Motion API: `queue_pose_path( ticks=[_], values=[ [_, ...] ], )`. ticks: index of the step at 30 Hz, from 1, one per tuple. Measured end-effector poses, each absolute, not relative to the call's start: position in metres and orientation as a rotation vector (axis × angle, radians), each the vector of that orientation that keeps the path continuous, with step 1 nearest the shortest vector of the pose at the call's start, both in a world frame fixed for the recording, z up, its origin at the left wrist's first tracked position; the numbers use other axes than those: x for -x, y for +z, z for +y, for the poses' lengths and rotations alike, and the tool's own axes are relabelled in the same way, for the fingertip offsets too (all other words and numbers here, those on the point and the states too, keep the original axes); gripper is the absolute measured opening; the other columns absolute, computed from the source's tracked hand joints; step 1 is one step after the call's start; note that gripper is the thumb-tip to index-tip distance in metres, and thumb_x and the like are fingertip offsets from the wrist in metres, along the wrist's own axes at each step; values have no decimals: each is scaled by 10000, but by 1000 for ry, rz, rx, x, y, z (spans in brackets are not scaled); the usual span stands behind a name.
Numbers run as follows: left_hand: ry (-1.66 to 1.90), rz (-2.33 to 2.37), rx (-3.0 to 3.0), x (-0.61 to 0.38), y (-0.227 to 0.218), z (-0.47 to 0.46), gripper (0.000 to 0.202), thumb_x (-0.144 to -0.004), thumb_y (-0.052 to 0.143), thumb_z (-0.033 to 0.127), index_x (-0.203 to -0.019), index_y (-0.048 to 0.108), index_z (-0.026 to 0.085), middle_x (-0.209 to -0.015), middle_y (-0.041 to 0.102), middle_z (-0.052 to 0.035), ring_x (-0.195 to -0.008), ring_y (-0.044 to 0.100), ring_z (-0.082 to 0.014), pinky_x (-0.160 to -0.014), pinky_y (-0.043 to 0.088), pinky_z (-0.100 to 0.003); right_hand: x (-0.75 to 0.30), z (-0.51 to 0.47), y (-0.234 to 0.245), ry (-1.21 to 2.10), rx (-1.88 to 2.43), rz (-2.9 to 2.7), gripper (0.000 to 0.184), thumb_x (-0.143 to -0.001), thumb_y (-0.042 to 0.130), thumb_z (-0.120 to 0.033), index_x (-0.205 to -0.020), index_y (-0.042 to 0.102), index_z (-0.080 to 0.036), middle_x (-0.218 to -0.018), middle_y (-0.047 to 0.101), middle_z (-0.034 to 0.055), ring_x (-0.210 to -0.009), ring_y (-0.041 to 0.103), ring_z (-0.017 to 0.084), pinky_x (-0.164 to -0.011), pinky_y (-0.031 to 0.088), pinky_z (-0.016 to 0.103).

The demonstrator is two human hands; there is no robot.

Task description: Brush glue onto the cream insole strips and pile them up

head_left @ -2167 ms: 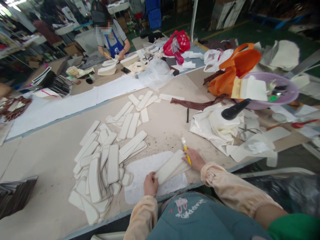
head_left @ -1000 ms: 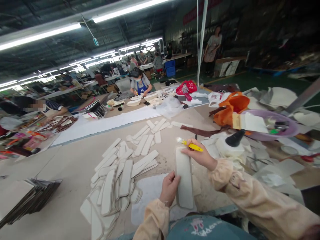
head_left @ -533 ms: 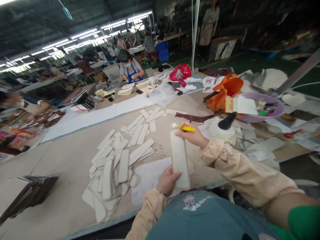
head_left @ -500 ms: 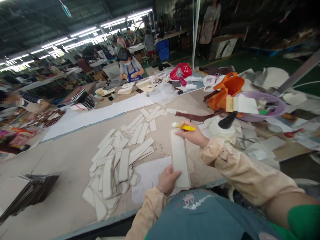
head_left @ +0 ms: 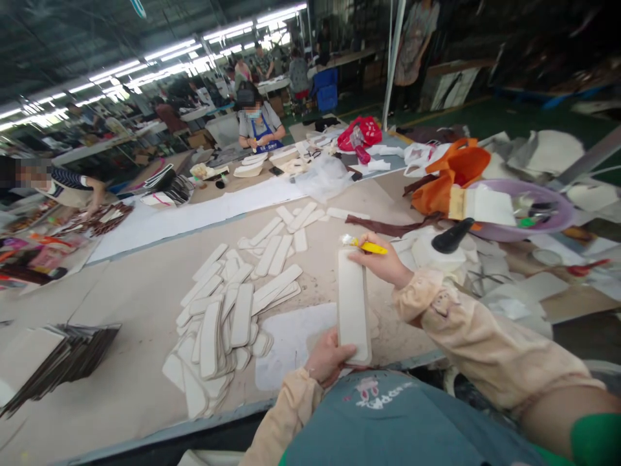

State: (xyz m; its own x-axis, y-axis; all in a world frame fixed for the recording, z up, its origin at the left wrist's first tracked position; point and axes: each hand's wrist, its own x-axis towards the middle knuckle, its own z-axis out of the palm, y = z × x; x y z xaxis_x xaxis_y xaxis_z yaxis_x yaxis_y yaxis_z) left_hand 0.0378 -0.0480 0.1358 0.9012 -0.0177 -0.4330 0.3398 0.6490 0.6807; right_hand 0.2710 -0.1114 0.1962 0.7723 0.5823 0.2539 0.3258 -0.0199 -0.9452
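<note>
My left hand (head_left: 330, 358) is closed on the lower end of a long off-white panel (head_left: 352, 304) with rounded corners, the thumb lying across its face. At the panel's upper end my right hand (head_left: 385, 259) pinches a small brush (head_left: 372, 248) with a yellow handle and a whitish head. Fingers of the right hand also touch the panel's top edge. Beneath the panel a white sheet (head_left: 291, 330) lies on the table. To the left spreads a loose heap of similar off-white panels (head_left: 241, 314).
A white container with a black nozzle (head_left: 453, 236) stands right of my right hand. Beyond it are an orange bag (head_left: 451, 168) and a purple basin (head_left: 557, 217). A stack of dark-edged sheets (head_left: 63, 362) sits at left. Co-workers (head_left: 259, 123) sit across the table.
The view has shifted slightly, so the scene sits a little further right. Both hands keep nearly the same hold on the panel and brush.
</note>
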Motion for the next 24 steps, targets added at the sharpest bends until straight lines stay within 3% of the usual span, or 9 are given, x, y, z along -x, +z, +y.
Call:
queue_pose_path(
  ticks=[4,24],
  values=[
    [-228,432,-872,-31,134,-44,542,-637,735,357,-1094,562,122,-973,674,-135,-796,662,-247,-596,529,-294,-269,-110,196,268,1621,-739,354,-663,689,-453,-793,457,-219,-645,438,-53,-568,402,102,-531,331,238],
    [-153,522,-805,2,125,-19,497,-644,726,315,-1060,572,93,-864,693,-124,-705,670,-216,-557,527,-257,-255,-77,181,211,1676,-820,313,-702,662,-447,-789,480,-208,-703,468,-37,-634,433,119,-596,365,257]
  ],
)
